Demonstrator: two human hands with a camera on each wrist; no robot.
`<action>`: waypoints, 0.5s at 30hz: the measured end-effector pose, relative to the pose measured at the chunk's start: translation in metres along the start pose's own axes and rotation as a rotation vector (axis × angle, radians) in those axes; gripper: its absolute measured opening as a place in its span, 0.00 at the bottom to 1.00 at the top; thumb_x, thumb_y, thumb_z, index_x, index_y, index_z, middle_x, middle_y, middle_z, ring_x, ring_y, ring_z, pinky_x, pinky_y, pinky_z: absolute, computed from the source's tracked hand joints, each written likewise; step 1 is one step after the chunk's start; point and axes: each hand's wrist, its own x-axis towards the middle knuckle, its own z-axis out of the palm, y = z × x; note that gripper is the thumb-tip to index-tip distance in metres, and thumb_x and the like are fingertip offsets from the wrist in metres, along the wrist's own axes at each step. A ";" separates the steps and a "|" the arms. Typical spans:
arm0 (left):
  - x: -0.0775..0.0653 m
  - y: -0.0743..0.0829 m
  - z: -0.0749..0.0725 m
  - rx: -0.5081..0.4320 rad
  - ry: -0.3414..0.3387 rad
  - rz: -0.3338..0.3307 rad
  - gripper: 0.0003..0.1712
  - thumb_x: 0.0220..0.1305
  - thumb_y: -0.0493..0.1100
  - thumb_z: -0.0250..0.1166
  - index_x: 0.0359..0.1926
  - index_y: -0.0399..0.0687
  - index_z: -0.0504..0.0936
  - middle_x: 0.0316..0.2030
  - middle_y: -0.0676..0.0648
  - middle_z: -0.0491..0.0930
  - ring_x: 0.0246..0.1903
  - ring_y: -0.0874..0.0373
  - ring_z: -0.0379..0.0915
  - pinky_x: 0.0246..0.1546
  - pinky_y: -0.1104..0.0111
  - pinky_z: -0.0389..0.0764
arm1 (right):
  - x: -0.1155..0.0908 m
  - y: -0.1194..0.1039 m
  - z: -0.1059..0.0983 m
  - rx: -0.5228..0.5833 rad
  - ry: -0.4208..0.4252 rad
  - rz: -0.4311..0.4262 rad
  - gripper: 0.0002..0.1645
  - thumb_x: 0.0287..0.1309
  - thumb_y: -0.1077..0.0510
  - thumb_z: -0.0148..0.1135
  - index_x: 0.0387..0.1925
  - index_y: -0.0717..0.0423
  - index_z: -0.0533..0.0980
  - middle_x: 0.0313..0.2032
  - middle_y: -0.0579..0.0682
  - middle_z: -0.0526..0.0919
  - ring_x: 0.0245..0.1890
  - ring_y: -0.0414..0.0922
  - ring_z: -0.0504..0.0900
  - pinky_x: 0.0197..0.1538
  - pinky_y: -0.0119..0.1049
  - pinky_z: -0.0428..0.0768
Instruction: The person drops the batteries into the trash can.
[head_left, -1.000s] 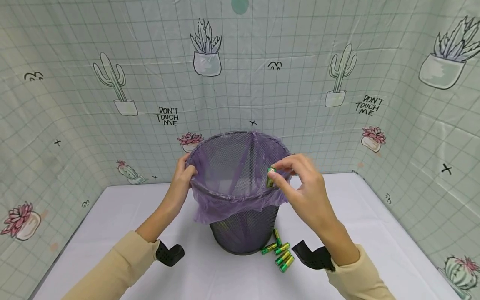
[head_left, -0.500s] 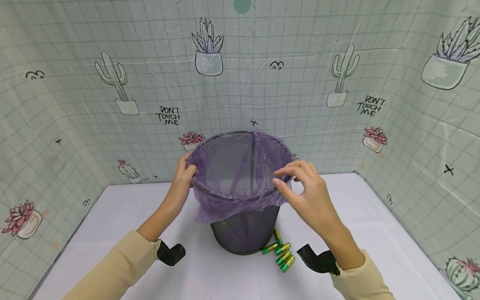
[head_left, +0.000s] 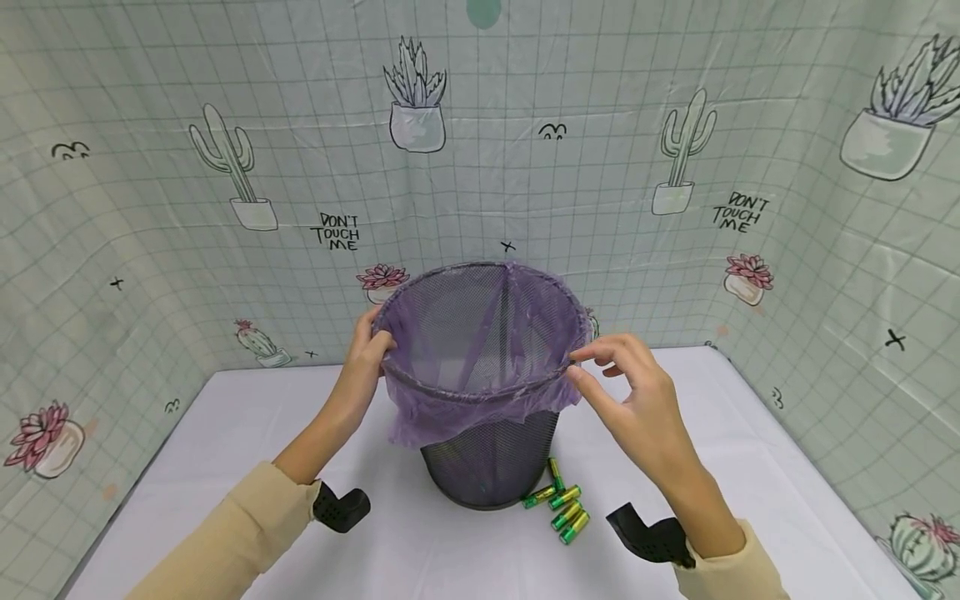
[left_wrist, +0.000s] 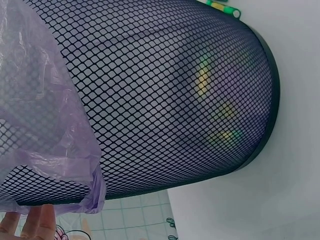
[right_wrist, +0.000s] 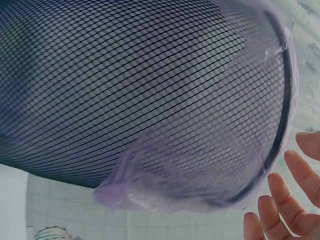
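Note:
A black mesh wastebasket (head_left: 487,467) stands upright on the table, its rim covered by a thin purple bin liner (head_left: 450,417) folded down outside. My left hand (head_left: 366,354) grips the rim at the left, thumb inside over the liner; its fingertips (left_wrist: 46,222) show outside in the left wrist view. At the right rim is my right hand (head_left: 637,408), holding nothing, its thumb and forefinger slightly apart. In the right wrist view its fingers (right_wrist: 282,192) are loosely bent beside the rim. Through the mesh, blurred green-and-gold batteries (left_wrist: 202,80) show inside the basket.
Several green-and-gold batteries (head_left: 567,515) lie on the white tabletop (head_left: 405,550) by the basket's right base. Behind and at both sides hangs a checked cloth (head_left: 480,192) printed with cacti. A black wrist mount (head_left: 651,537) sticks out from the right sleeve.
One second ago my right hand pinched a battery over the basket; by half a second ago it was gone from the fingers. The hand has since drawn back right. My left hand stayed put.

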 end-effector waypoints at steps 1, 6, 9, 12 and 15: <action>0.000 0.000 0.000 -0.001 0.000 0.001 0.39 0.58 0.41 0.42 0.71 0.48 0.43 0.68 0.42 0.51 0.59 0.48 0.55 0.56 0.58 0.59 | -0.002 0.002 -0.001 0.002 0.006 0.007 0.10 0.50 0.66 0.64 0.37 0.58 0.78 0.41 0.48 0.76 0.40 0.40 0.70 0.44 0.26 0.68; 0.000 0.000 0.000 0.003 0.004 -0.001 0.39 0.57 0.41 0.42 0.71 0.49 0.44 0.68 0.42 0.51 0.58 0.49 0.55 0.55 0.59 0.59 | -0.014 0.014 -0.003 -0.007 0.023 0.086 0.08 0.51 0.65 0.63 0.37 0.59 0.78 0.40 0.47 0.77 0.40 0.40 0.71 0.43 0.23 0.68; 0.000 0.000 0.000 0.005 0.005 -0.001 0.39 0.57 0.42 0.42 0.71 0.49 0.44 0.67 0.42 0.52 0.57 0.49 0.55 0.55 0.59 0.59 | -0.023 0.023 -0.003 -0.023 0.009 0.141 0.08 0.53 0.62 0.62 0.37 0.58 0.78 0.40 0.46 0.77 0.40 0.39 0.71 0.43 0.22 0.68; 0.000 0.000 0.000 0.007 0.006 -0.001 0.39 0.57 0.42 0.42 0.71 0.49 0.44 0.67 0.42 0.52 0.57 0.49 0.56 0.55 0.59 0.59 | -0.034 0.032 -0.001 -0.047 -0.021 0.197 0.08 0.55 0.59 0.61 0.38 0.56 0.78 0.41 0.45 0.77 0.40 0.38 0.71 0.42 0.22 0.68; 0.000 0.000 0.000 0.009 0.007 0.004 0.39 0.57 0.41 0.42 0.71 0.48 0.44 0.67 0.42 0.52 0.57 0.49 0.56 0.55 0.59 0.59 | -0.046 0.040 0.001 -0.075 -0.058 0.261 0.09 0.57 0.56 0.61 0.39 0.54 0.78 0.41 0.44 0.77 0.40 0.37 0.71 0.42 0.24 0.70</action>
